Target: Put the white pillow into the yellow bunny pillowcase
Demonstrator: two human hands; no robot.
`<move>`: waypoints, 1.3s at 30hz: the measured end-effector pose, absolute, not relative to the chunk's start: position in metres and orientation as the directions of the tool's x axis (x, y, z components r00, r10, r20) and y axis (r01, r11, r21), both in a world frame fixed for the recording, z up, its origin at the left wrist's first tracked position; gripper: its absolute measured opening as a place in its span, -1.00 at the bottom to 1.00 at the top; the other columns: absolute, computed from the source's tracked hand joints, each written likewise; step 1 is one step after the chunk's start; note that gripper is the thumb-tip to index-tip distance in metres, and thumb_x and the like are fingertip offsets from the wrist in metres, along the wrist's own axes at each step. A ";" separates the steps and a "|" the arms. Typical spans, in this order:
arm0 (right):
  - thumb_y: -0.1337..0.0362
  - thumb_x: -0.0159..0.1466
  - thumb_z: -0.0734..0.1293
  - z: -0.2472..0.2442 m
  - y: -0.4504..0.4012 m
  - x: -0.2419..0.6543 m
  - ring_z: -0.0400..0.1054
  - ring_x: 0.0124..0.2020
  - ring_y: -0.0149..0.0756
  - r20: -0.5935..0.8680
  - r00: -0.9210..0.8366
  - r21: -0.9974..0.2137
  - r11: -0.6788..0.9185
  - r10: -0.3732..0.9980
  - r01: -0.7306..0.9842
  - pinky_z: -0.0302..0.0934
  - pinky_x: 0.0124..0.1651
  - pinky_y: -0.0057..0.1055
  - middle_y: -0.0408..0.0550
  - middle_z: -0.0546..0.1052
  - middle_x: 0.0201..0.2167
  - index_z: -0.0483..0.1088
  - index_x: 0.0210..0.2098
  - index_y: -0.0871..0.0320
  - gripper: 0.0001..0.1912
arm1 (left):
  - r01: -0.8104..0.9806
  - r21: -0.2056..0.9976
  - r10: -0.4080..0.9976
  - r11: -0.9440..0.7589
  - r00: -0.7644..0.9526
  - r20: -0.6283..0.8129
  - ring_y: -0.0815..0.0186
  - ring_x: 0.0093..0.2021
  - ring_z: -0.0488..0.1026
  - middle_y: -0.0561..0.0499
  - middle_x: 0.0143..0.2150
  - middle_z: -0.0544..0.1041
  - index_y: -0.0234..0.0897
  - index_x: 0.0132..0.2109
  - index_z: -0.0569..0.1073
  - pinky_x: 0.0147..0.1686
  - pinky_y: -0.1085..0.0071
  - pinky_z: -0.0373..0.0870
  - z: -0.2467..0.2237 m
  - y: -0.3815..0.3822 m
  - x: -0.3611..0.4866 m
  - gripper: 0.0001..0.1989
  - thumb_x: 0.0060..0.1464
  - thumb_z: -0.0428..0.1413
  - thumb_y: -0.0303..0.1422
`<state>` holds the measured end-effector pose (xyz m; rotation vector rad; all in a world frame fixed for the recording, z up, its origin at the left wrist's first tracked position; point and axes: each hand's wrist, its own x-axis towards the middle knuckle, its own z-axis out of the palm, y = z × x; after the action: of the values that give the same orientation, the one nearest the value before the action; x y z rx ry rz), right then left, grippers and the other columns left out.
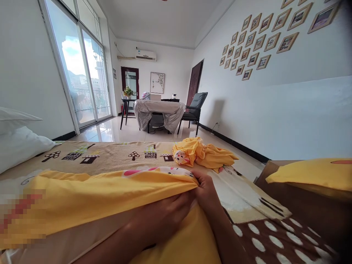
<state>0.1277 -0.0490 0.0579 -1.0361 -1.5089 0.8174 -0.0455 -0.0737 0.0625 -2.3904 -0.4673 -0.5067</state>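
A yellow pillowcase (99,194) printed with a white-and-pink cartoon figure stretches across the bed in front of me. My right hand (205,183) is closed on its right end, where the fabric gathers into folds. Just below, my left hand (172,212) reaches under the raised edge, its fingers curled against the cloth beside my right hand. Its fingertips are partly hidden by the fabric and the other hand. More yellow fabric (189,238) hangs below my wrists. A crumpled yellow cloth (203,152) with a cartoon face lies further back on the bed.
A beige and brown patterned blanket (110,156) covers the bed. White pillows (22,146) are at the left, and a yellow pillow (316,176) rests on a brown surface at the right. Beyond stand a covered table (159,106) and a black chair (194,110).
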 end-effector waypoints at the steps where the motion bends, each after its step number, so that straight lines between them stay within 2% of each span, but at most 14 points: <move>1: 0.39 -0.06 0.23 0.058 -0.049 0.127 0.33 -0.40 -0.29 0.372 -0.048 -0.913 0.375 0.927 0.163 0.20 -0.36 -0.46 -0.17 0.50 -0.50 0.47 -0.43 0.19 -0.78 | 0.470 -0.477 0.232 -0.743 0.848 0.476 0.25 0.23 0.20 -0.05 0.22 0.32 -0.41 0.23 0.20 0.20 0.41 0.11 0.062 -0.074 -0.045 -0.54 0.20 -0.14 -0.45; 4: 0.38 -0.05 0.25 0.059 -0.048 0.126 0.31 -0.43 -0.31 0.364 -0.054 -0.916 0.368 0.930 0.158 0.19 -0.39 -0.47 -0.19 0.46 -0.55 0.44 -0.48 0.17 -0.84 | 0.525 -0.366 0.317 -0.768 0.809 0.496 0.26 0.24 0.21 -0.02 0.24 0.30 -0.33 0.24 0.19 0.21 0.40 0.13 0.060 -0.074 -0.045 -0.54 0.21 -0.14 -0.45; 6: 0.38 -0.05 0.25 0.059 -0.048 0.126 0.28 -0.45 -0.33 0.406 -0.029 -0.894 0.403 0.914 0.198 0.18 -0.39 -0.48 -0.19 0.42 -0.57 0.41 -0.53 0.17 -0.89 | 0.529 -0.334 0.352 -0.780 0.812 0.465 0.23 0.22 0.24 -0.06 0.24 0.29 -0.33 0.26 0.16 0.21 0.38 0.14 0.058 -0.073 -0.045 -0.53 0.21 -0.14 -0.45; 9: 0.40 -0.06 0.25 0.060 -0.049 0.125 0.28 -0.41 -0.33 0.465 -0.007 -0.862 0.454 0.885 0.226 0.20 -0.35 -0.48 -0.16 0.44 -0.50 0.41 -0.53 0.17 -0.89 | 0.498 -0.324 0.365 -0.804 0.845 0.392 0.22 0.23 0.22 -0.10 0.27 0.24 -0.37 0.28 0.10 0.21 0.38 0.13 0.057 -0.071 -0.046 -0.50 0.19 -0.13 -0.46; 12: 0.40 -0.04 0.24 0.060 -0.050 0.123 0.30 -0.41 -0.33 0.425 -0.027 -0.887 0.422 0.905 0.188 0.22 -0.33 -0.46 -0.15 0.48 -0.47 0.44 -0.43 0.17 -0.81 | 0.482 -0.312 0.368 -0.819 0.858 0.358 0.21 0.24 0.21 -0.12 0.27 0.24 -0.40 0.27 0.09 0.20 0.37 0.15 0.056 -0.068 -0.047 -0.48 0.17 -0.12 -0.48; 17: 0.40 -0.05 0.24 0.060 -0.050 0.121 0.32 -0.43 -0.32 0.420 -0.003 -0.889 0.412 0.907 0.200 0.24 -0.34 -0.44 -0.16 0.50 -0.48 0.45 -0.41 0.18 -0.79 | 0.522 -0.299 0.412 -0.799 0.837 0.362 0.21 0.22 0.25 -0.10 0.28 0.23 -0.33 0.29 0.06 0.17 0.34 0.19 0.051 -0.066 -0.046 -0.47 0.18 -0.13 -0.46; 22: 0.39 -0.06 0.25 0.062 -0.051 0.121 0.36 -0.40 -0.28 0.400 -0.036 -0.903 0.401 0.916 0.158 0.26 -0.33 -0.43 -0.14 0.54 -0.46 0.45 -0.41 0.17 -0.79 | 0.485 -0.377 0.342 -0.789 0.857 0.387 0.23 0.22 0.23 -0.13 0.22 0.32 -0.43 0.25 0.12 0.18 0.35 0.14 0.050 -0.066 -0.045 -0.50 0.16 -0.15 -0.51; 26: 0.38 -0.05 0.28 0.060 -0.049 0.121 0.36 -0.41 -0.29 0.392 -0.072 -0.908 0.399 0.917 0.130 0.25 -0.34 -0.44 -0.15 0.53 -0.46 0.45 -0.41 0.16 -0.81 | 0.496 -0.323 0.368 -0.806 0.848 0.382 0.18 0.17 0.29 -0.13 0.23 0.30 -0.36 0.27 0.11 0.12 0.30 0.21 0.050 -0.064 -0.045 -0.51 0.19 -0.16 -0.44; 31: 0.39 -0.03 0.24 0.057 -0.047 0.123 0.34 -0.40 -0.30 0.425 -0.066 -0.873 0.428 0.903 0.232 0.24 -0.32 -0.44 -0.14 0.53 -0.44 0.44 -0.38 0.17 -0.79 | 0.503 -0.273 0.393 -0.820 0.841 0.371 0.13 0.17 0.29 -0.20 0.25 0.27 -0.40 0.29 0.07 0.12 0.25 0.21 0.047 -0.062 -0.044 -0.48 0.18 -0.17 -0.49; 36: 0.38 -0.09 0.28 0.061 -0.048 0.126 0.32 -0.38 -0.28 0.427 -0.022 -0.809 0.393 0.904 0.438 0.23 -0.31 -0.46 -0.12 0.52 -0.45 0.44 -0.37 0.19 -0.75 | 0.542 -0.112 0.470 -0.833 0.800 0.372 0.15 0.19 0.28 -0.14 0.29 0.21 -0.25 0.32 0.00 0.13 0.25 0.22 0.043 -0.060 -0.044 -0.45 0.20 -0.14 -0.44; 39: 0.39 -0.09 0.27 0.061 -0.047 0.128 0.31 -0.39 -0.27 0.428 -0.001 -0.790 0.374 0.904 0.486 0.22 -0.31 -0.45 -0.12 0.51 -0.48 0.45 -0.41 0.19 -0.78 | 0.527 -0.153 0.444 -0.836 0.813 0.376 0.17 0.17 0.31 -0.16 0.26 0.25 -0.31 0.31 0.05 0.12 0.28 0.25 0.045 -0.060 -0.044 -0.47 0.19 -0.14 -0.47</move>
<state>0.1276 -0.0470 0.0607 -1.2571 -1.6411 0.5264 -0.0437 -0.0600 0.0447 -2.7485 -0.7494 -0.4809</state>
